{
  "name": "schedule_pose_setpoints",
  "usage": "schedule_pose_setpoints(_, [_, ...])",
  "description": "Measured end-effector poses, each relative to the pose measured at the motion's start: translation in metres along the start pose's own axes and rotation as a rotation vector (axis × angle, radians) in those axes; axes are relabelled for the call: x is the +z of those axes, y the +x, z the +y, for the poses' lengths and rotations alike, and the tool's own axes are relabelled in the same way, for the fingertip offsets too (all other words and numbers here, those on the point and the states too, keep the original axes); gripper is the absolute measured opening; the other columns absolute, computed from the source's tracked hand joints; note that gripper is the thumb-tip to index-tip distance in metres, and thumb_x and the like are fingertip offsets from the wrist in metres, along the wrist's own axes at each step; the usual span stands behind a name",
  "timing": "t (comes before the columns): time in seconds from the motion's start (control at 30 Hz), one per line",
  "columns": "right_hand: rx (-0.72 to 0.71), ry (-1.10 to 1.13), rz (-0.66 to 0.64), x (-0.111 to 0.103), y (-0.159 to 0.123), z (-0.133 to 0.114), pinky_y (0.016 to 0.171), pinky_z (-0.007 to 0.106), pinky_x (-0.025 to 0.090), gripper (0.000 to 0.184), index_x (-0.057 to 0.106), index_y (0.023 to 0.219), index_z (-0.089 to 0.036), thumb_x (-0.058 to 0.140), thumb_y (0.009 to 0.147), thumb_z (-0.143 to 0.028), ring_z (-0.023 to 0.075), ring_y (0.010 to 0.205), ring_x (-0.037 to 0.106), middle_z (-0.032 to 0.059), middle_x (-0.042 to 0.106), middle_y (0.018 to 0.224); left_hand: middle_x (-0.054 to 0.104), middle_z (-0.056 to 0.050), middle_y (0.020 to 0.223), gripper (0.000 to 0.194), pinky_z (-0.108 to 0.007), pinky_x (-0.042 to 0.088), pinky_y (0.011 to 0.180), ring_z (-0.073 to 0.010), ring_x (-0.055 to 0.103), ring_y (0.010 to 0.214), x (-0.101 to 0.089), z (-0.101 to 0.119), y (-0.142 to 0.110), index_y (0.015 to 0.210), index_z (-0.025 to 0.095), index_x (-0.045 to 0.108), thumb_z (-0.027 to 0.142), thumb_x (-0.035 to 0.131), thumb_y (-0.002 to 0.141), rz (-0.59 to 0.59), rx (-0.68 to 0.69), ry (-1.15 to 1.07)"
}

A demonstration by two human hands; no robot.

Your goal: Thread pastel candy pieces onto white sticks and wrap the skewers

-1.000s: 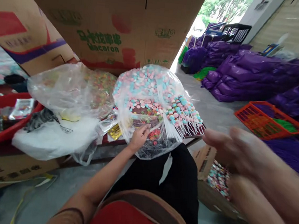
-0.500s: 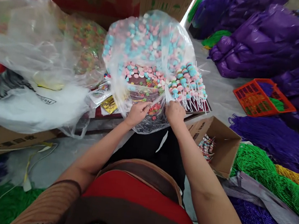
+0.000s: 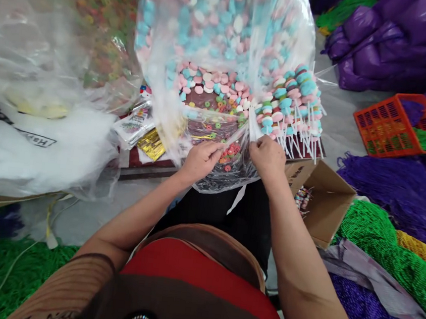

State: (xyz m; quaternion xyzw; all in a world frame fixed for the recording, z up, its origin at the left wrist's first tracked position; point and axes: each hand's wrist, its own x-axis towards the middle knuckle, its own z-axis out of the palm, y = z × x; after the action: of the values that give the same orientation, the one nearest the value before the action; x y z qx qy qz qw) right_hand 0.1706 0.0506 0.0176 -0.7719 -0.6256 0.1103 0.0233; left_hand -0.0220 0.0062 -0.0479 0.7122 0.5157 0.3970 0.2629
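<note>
A big clear plastic bag (image 3: pixel 153 77) bulges with pink, blue and white marshmallow-like discs. Its mouth faces me, and some discs and small coloured rings (image 3: pixel 229 152) show at the opening. My left hand (image 3: pixel 202 161) pinches the near plastic edge, which stretches up and right from the fingers. Gripped in my right hand (image 3: pixel 268 155) is a gathered, whitish fold of the same bag. Just beyond that hand lie several skewers (image 3: pixel 295 104) of stacked discs on white sticks, side by side. The fingertips of both hands are partly hidden by plastic.
Left stand a clear bag of orange and green pieces (image 3: pixel 108 32), a white bag (image 3: pixel 45 157) and gold packets (image 3: pixel 152 144). An open cardboard box (image 3: pixel 329 212) with small skewers sits low right. Beyond are an orange basket (image 3: pixel 402 126), purple bags (image 3: pixel 389 41) and green strands (image 3: pixel 375 247).
My view has dipped closer to the bag, so the table things look larger. Both hands keep hold of the plastic; the right hand sits slightly farther from the left.
</note>
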Motion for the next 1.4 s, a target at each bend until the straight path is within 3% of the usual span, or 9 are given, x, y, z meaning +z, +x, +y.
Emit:
schedule_pose_setpoints(0.2, [-0.197, 0.314, 0.168, -0.001, -0.033, 0.018, 0.069, 0.032, 0.045, 0.022, 0.071, 0.093, -0.020, 0.058, 0.090, -0.037, 0.0231, 0.070, 0.067, 0.0060, 0.073, 0.074, 0.082, -0.009, 0.107, 0.028, -0.034, 0.056, 0.097, -0.0201, 0.074, 0.102, -0.005, 0.008, 0.001, 0.112, 0.017, 0.081, 0.026, 0.057, 0.100, 0.077, -0.019, -0.125])
schedule_pose_setpoints(0.37, [-0.359, 0.577, 0.046, 0.017, -0.082, 0.022, 0.061, 0.027, 0.045, 0.022, 0.071, 0.089, -0.022, 0.058, 0.092, -0.039, 0.0153, 0.057, 0.059, 0.0011, 0.070, 0.068, 0.077, -0.004, 0.090, 0.035, -0.029, 0.055, 0.083, -0.0145, 0.069, 0.084, -0.011, 0.029, 0.010, 0.109, 0.020, 0.080, 0.050, 0.070, 0.094, 0.121, -0.247, -0.558])
schedule_pose_setpoints(0.5, [-0.312, 0.705, -0.012, 0.030, -0.101, 0.026, 0.061, 0.027, 0.047, 0.019, 0.070, 0.087, -0.022, 0.061, 0.093, -0.038, 0.0139, 0.057, 0.059, -0.0004, 0.068, 0.067, 0.061, 0.005, 0.067, 0.043, -0.022, 0.047, 0.057, -0.0068, 0.052, 0.056, -0.013, 0.038, 0.021, 0.090, 0.020, 0.076, 0.058, 0.088, 0.074, 0.063, -0.515, -0.953])
schedule_pose_setpoints(0.63, [-0.228, 0.925, -0.193, 0.026, -0.100, 0.023, 0.058, 0.027, 0.049, 0.020, 0.070, 0.097, -0.022, 0.066, 0.090, -0.040, 0.0137, 0.056, 0.061, -0.0025, 0.066, 0.065, 0.057, 0.005, 0.060, 0.046, -0.022, 0.045, 0.057, -0.0067, 0.051, 0.054, -0.013, 0.040, 0.023, 0.072, 0.019, 0.068, 0.059, 0.090, 0.069, 0.010, -0.566, -0.992])
schedule_pose_setpoints(0.73, [-0.125, 1.163, -0.376, 0.017, -0.095, 0.015, 0.048, 0.024, 0.045, 0.033, 0.068, 0.111, -0.021, 0.064, 0.094, -0.049, 0.0110, 0.047, 0.057, -0.0036, 0.067, 0.068, 0.062, 0.003, 0.063, 0.048, -0.023, 0.047, 0.063, -0.0082, 0.055, 0.059, -0.015, 0.045, 0.021, 0.072, 0.018, 0.069, 0.064, 0.084, 0.075, -0.113, -0.484, -0.902])
schedule_pose_setpoints(0.87, [-0.049, 1.284, -0.396, 0.011, -0.093, 0.009, 0.041, 0.021, 0.033, 0.037, 0.071, 0.104, -0.020, 0.064, 0.096, -0.055, 0.0064, 0.038, 0.048, -0.0053, 0.063, 0.061, 0.070, -0.002, 0.079, 0.045, -0.026, 0.051, 0.074, -0.0128, 0.063, 0.072, -0.032, 0.042, 0.038, 0.086, 0.018, 0.076, 0.062, 0.067, 0.092, -0.253, -0.304, -0.537])
schedule_pose_setpoints(1.03, [0.024, 1.323, -0.344, 0.013, -0.098, 0.022, 0.040, 0.020, 0.034, 0.038, 0.072, 0.103, -0.019, 0.068, 0.093, -0.056, 0.0075, 0.038, 0.048, -0.0059, 0.061, 0.055, 0.077, -0.009, 0.114, 0.030, -0.036, 0.051, 0.101, -0.0241, 0.068, 0.112, -0.059, -0.008, 0.112, 0.114, 0.020, 0.077, 0.032, 0.053, 0.102, -0.024, -0.126, 0.233])
schedule_pose_setpoints(1.2, [0.062, 1.341, -0.277, 0.015, -0.103, 0.030, 0.042, 0.021, 0.037, 0.038, 0.073, 0.101, -0.019, 0.069, 0.091, -0.056, 0.0080, 0.040, 0.048, -0.0060, 0.060, 0.054, 0.072, -0.015, 0.137, 0.038, -0.040, 0.043, 0.113, -0.0303, 0.062, 0.130, -0.054, -0.043, 0.183, 0.128, 0.018, 0.073, 0.021, 0.047, 0.100, -0.061, -0.152, 0.567])
schedule_pose_setpoints(1.4, [0.067, 1.350, -0.259, 0.019, -0.105, 0.027, 0.043, 0.022, 0.038, 0.039, 0.073, 0.102, -0.019, 0.067, 0.093, -0.056, 0.0092, 0.042, 0.048, -0.0054, 0.059, 0.055, 0.072, -0.021, 0.135, 0.043, -0.045, 0.044, 0.109, -0.0398, 0.063, 0.130, -0.042, -0.037, 0.210, 0.131, 0.012, 0.072, 0.037, 0.059, 0.099, -0.231, -0.241, 0.683])
